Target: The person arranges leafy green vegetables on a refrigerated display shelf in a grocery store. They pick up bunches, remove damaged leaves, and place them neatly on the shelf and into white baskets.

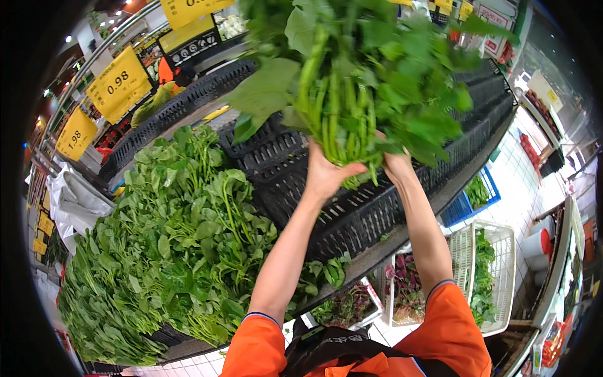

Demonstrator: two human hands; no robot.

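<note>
A big bunch of leafy greens [337,108], stems toward me and broad leaves spreading away, is held up between both hands. My left hand [327,167] grips the stem ends from the left, its thumb lying across them. My right hand [395,158] clasps the bunch from the right, its fingers partly hidden by leaves. Below the bunch lie black plastic display crates [282,188] with slotted walls. Left of my left arm, a large heap of green leafy vegetables [188,240] covers the stand. The leaf tips in the air are blurred.
Yellow price signs [120,85] hang along a rail at the left, near a white plastic bag [75,202]. On the tiled floor to the right stand a white basket [506,273] and a blue crate [454,212] of greens. A white box [388,301] holds purple-leaved vegetables.
</note>
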